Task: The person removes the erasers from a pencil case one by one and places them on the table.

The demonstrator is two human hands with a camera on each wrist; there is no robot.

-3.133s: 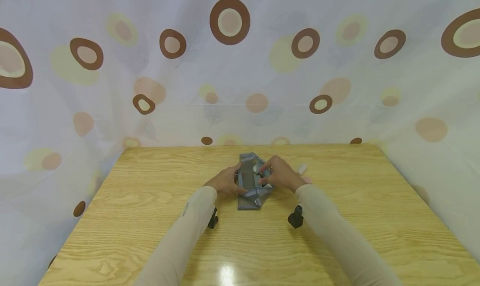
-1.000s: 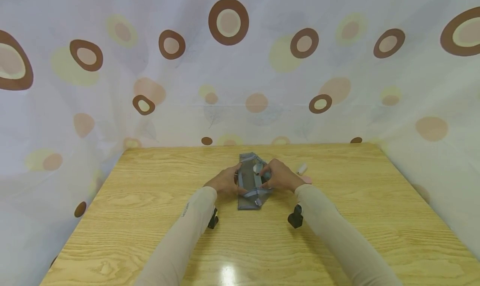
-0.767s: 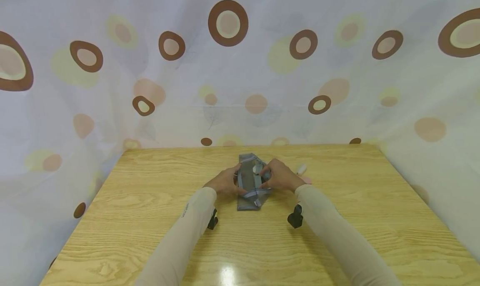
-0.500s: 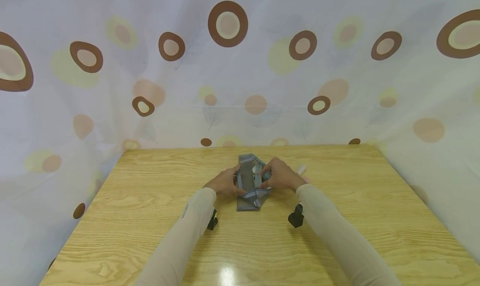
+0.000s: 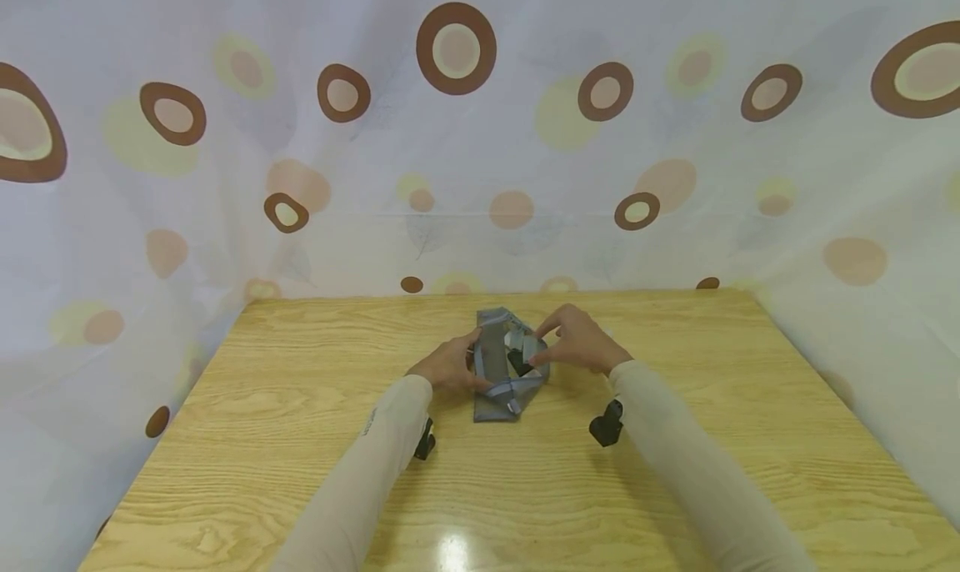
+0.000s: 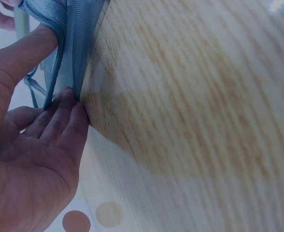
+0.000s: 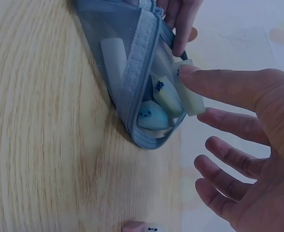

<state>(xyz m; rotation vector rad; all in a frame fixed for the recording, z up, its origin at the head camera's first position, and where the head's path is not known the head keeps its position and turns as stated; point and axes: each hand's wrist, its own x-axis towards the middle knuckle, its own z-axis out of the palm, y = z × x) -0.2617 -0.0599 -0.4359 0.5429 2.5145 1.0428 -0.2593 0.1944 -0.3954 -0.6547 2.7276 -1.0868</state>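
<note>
A blue-grey mesh zip pouch (image 5: 492,351) lies on the table with its mouth unzipped towards the right. My left hand (image 5: 450,363) grips its left side, thumb hooked at the zipper edge (image 6: 60,29) and fingers against the outside. At the mouth, my right hand (image 5: 583,344) pinches a pale green block (image 7: 189,96) between thumb and index finger; the other fingers are spread loosely. Inside lie a yellowish-green piece (image 7: 168,98) and a teal piece (image 7: 152,116), both with small dark printed faces. Through the mesh shows a white oblong piece (image 7: 114,58).
A pink-and-white piece (image 7: 134,226) lies on the wooden table (image 5: 300,489), at the lower edge of the right wrist view. A patterned sheet (image 5: 465,138) hangs behind and at both sides. Black wrist cameras (image 5: 606,426) sit under both sleeves.
My right hand has drawn back to the right from the pouch's mouth, with the block in its fingertips. The opening shows more. My left hand and the pouch have stayed nearly still.
</note>
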